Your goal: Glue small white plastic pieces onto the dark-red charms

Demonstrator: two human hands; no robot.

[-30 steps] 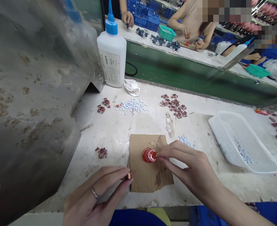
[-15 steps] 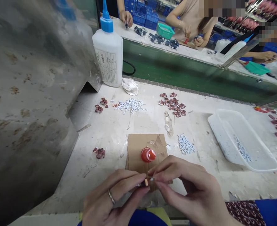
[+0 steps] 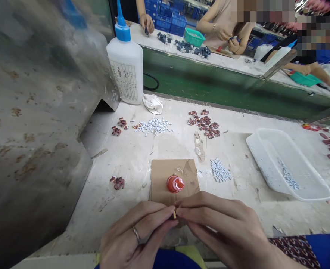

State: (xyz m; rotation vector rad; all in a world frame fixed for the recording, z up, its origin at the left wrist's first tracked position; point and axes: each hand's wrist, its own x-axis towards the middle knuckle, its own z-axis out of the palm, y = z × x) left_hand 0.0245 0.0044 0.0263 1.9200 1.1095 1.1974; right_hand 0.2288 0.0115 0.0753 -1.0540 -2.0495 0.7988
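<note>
My left hand (image 3: 142,233) is closed, thumb and forefinger pinching a small brown-and-tan part (image 3: 174,215); only its tan end shows. Against it press the pinched fingertips of my right hand (image 3: 221,224), which hide the small white piece they held a moment before. Just beyond the fingers, a small red pot (image 3: 175,184) with a glossy wet top stands on a piece of brown cardboard (image 3: 161,172). Pale blue-white small pieces form one pile (image 3: 220,171) to the right and another pile (image 3: 156,126) farther back. Brown figure-like parts lie in a cluster (image 3: 205,123) and a smaller group (image 3: 118,182).
A white glue bottle (image 3: 127,71) with a blue nozzle stands at the back left beside a large metal housing (image 3: 41,123). Crumpled white tissue (image 3: 153,104) lies near it. To the right is a translucent tray (image 3: 265,172) with pale pieces. Other people work across the green divider (image 3: 181,73).
My right fingertips have moved left onto the part in my left hand, and the white piece between them is now hidden. The whole view has shifted slightly.
</note>
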